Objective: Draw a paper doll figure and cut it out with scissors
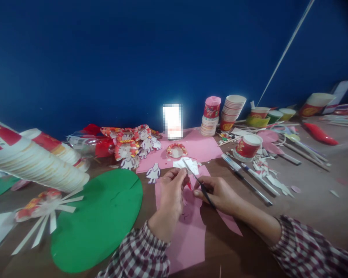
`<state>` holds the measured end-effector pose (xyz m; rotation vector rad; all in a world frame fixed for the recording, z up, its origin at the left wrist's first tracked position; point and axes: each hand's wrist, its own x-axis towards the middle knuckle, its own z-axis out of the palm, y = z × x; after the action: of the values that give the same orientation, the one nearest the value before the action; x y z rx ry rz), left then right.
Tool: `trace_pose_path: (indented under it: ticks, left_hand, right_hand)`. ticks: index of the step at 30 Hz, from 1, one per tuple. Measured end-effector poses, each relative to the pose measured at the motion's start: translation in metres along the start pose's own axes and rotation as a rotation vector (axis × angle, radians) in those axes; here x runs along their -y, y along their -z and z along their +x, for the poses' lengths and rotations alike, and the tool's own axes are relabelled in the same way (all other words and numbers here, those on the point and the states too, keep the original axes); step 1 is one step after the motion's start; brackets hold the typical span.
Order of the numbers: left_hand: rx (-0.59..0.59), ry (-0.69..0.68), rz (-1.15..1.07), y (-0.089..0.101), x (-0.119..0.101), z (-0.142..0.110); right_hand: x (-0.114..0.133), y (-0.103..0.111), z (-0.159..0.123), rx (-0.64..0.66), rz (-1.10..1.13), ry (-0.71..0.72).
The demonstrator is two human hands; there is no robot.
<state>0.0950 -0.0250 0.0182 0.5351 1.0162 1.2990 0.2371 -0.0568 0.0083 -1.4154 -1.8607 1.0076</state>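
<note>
My left hand (174, 187) is closed, thumb against fingers, over the pink paper. A small red piece (189, 185), seemingly paper, pokes out beside its fingertips; the rest of it is hidden. My right hand (217, 191) grips what look like black-handled scissors (204, 189), their thin metal blade slanting up and left past my left thumb. Just beyond the fingers lie white paper scraps (190, 165) and a ring-shaped red and yellow paper piece (176, 151). Pink paper sheets (188, 247) lie under both hands. A paper doll-body cutout (153, 173) rests left of them.
Left are a green paper oval (104, 216), tilted cup stacks (40, 164) and decorated paper figures (127, 148). Upright cup stacks (232, 112) stand behind. At right are a red cup (248, 146), pens (259, 179), scraps and a red object (321, 134). A blue wall (118, 58) rises behind.
</note>
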Motion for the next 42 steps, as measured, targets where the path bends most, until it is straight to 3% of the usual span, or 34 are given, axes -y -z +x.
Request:
trace_pose_path:
  ticks: [6, 13, 21, 25, 31, 42]
  left_hand:
    - [0.014, 0.006, 0.021, 0.003, 0.0, 0.002]
    - [-0.045, -0.007, -0.002, 0.006, -0.004, 0.008]
    - [-0.062, 0.047, -0.005, 0.005, -0.007, 0.004]
    - [-0.022, 0.067, -0.026, 0.005, -0.007, 0.002]
    - [0.032, 0.068, -0.025, 0.003, -0.005, 0.0]
    - [0.026, 0.077, -0.014, 0.002, -0.004, 0.0]
  right_hand:
    - [0.0, -0.001, -0.002, -0.03, -0.031, -0.022]
    - [0.0, -0.002, 0.0, -0.025, 0.224, -0.04]
    - [-0.001, 0.0, 0.007, -0.255, 0.554, -0.031]
    - [-0.004, -0.001, 0.01, -0.272, 0.675, -0.087]
    - [-0.006, -0.001, 0.01, -0.27, 0.698, -0.124]
    - [-0.007, -0.003, 0.011, -0.279, 0.729, -0.116]
